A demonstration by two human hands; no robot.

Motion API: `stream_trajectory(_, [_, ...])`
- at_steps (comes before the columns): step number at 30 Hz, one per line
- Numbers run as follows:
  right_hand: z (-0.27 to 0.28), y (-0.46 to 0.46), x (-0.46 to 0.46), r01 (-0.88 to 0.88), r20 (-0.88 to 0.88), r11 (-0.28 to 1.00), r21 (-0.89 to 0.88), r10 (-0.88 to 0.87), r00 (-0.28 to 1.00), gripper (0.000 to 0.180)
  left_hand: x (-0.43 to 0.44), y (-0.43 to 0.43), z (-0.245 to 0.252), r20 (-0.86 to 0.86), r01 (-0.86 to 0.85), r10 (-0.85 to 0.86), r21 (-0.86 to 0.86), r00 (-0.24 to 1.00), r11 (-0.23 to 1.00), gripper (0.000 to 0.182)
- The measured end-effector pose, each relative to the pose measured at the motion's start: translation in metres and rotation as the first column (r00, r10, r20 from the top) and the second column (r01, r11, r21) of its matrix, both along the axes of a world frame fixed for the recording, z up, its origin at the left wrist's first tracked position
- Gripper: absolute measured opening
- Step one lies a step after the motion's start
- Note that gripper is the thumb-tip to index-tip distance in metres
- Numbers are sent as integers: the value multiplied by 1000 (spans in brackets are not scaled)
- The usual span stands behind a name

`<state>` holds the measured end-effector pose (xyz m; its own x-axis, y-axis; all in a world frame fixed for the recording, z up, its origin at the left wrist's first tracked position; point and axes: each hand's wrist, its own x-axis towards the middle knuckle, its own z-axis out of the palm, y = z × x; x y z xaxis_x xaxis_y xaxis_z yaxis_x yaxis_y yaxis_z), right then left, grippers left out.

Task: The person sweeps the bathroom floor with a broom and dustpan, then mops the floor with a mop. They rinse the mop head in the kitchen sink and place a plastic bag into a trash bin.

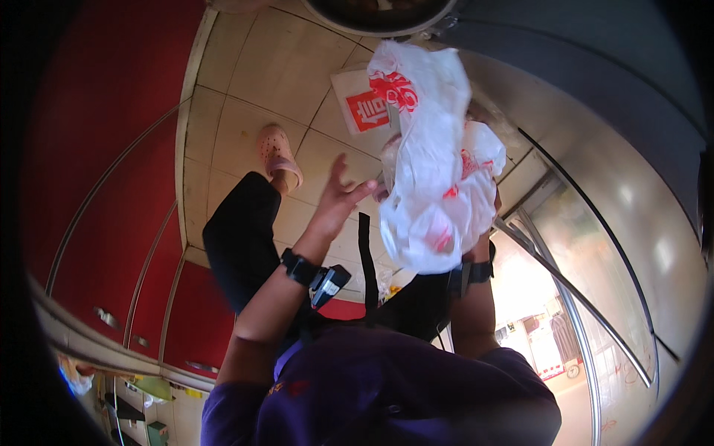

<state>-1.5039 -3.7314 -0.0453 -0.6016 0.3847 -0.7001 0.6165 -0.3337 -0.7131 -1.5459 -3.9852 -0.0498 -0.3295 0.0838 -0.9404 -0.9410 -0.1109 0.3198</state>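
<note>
A white plastic carrier bag (429, 156) with red printing hangs crumpled in front of me, blurred in places. Behind its right edge is my right hand (481, 246), mostly hidden, which appears to grip the bag. My left hand (347, 192) is to the left of the bag, with its fingers spread and nothing in them. Partly covered by the white bag, a clear plastic bag (390, 161) shows at its left side; its contents are unclear. Beneath lies a flat white bag with a red printed square (365, 114) on the tiled floor (279, 61).
A round dark pan (382, 12) stands at the top edge. Red cabinets (111, 139) line the left. To the right is a metal-faced appliance (602, 184) with dark and silver trim strips. My foot in a pink clog (276, 150) rests on the floor.
</note>
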Motion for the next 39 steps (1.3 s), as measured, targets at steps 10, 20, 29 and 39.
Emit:
stream_trajectory(10, [171,41,20,402,38,905,-140,-401,915,29,-19,12,153,-302,-12,-84,-302,950,953,16])
stream_trajectory(20, [294,23,34,159,-29,854,495,-167,986,48,-40,-6,262,-448,-308,289,31,846,951,22])
stream_trajectory(29, [331,-70,-24,-540,342,571,619,423,839,51,-57,-18,321,-635,360,-269,15,724,933,55])
stream_trajectory(39, [341,26,-31,374,-148,925,74,-360,921,37,-77,-144,315,-392,156,-754,-828,526,539,21])
